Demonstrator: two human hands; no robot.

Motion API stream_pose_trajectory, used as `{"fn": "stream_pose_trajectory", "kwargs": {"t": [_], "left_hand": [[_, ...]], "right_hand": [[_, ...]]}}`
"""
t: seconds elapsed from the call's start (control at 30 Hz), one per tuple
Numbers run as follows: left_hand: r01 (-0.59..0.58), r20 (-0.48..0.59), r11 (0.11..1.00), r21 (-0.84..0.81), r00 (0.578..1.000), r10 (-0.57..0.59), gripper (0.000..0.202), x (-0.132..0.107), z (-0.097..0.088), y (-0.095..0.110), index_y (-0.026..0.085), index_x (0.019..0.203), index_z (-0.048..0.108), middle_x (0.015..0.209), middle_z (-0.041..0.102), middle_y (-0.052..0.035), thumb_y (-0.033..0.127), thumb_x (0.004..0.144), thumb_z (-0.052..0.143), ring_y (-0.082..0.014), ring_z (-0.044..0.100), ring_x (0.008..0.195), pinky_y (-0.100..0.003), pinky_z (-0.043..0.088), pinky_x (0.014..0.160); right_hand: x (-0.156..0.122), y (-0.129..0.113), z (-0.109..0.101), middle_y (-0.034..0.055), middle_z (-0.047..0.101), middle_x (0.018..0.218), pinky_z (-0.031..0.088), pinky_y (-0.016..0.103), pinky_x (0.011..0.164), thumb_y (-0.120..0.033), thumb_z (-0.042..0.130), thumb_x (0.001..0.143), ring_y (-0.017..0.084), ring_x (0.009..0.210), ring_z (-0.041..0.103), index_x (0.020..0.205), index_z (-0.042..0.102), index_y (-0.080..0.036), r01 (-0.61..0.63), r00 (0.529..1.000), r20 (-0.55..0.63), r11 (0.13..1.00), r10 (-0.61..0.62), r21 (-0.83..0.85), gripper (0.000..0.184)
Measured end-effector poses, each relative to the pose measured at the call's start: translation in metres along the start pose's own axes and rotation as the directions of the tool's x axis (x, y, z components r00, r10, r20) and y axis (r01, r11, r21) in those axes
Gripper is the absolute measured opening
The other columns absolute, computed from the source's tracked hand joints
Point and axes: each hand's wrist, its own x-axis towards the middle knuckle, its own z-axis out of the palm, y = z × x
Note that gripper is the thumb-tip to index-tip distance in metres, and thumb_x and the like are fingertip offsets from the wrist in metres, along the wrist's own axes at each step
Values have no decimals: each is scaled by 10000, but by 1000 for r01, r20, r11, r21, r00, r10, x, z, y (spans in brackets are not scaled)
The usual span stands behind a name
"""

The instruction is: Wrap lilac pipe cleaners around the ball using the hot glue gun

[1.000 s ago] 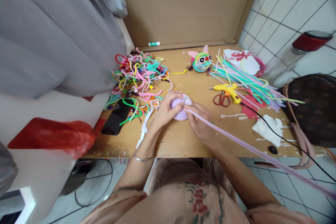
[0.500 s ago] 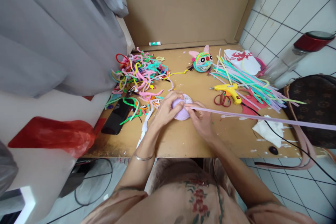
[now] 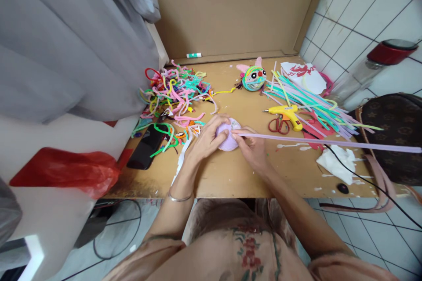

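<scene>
A round ball wrapped in lilac pipe cleaner (image 3: pixel 228 142) is held low over the front middle of the table. My left hand (image 3: pixel 211 136) is closed around its left side, thumb pressed on the wrapping. My right hand (image 3: pixel 253 151) pinches a long lilac pipe cleaner (image 3: pixel 316 142) against the ball's right side. The pipe cleaner's free length stretches far right, over the table and in front of the brown bag. A small patch near the top of the ball looks unwrapped. My palms and some fingertips are hidden.
Tangled pipe cleaners (image 3: pixel 180 90) and a black phone (image 3: pixel 147 147) lie left. A finished ball with ears and eyes (image 3: pixel 253 78) stands behind. To the right are a yellow glue gun (image 3: pixel 285 114), red scissors (image 3: pixel 278 125), straight pipe cleaners (image 3: pixel 313 96), white tissue (image 3: pixel 338 162) and a brown bag (image 3: pixel 389 136).
The free end of the lilac pipe cleaner has come into view at the right edge, and its length lies slightly higher. Both hands stay nearly in place on the ball.
</scene>
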Motion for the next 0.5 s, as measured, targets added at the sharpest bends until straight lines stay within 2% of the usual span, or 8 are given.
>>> {"fn": "stream_pose_trajectory", "kwargs": {"t": [0.17, 0.5], "left_hand": [[-4, -8, 1000, -8, 1000, 4, 281, 0, 1, -3, 217, 1193, 544, 1239, 622, -100, 319, 935, 497, -238, 587, 1186, -408, 450, 1059], [-35, -2, 999, 42, 999, 35, 236, 1, 1, -4, 205, 1105, 617, 1279, 622, -109, 308, 938, 487, -237, 567, 1251, -412, 442, 1084]], "right_hand": [[0, -1, -1, 25, 739, 831, 561, 328, 763, -304, 608, 891, 174, 801, 681, 856, 769, -255, -1, 1000, -2, 1000, 1, 16, 172], [0, -2, 0, 29, 737, 839, 549, 336, 769, -284, 603, 891, 179, 807, 682, 849, 763, -252, 21, 1000, -1, 1000, -21, 17, 169]]}}
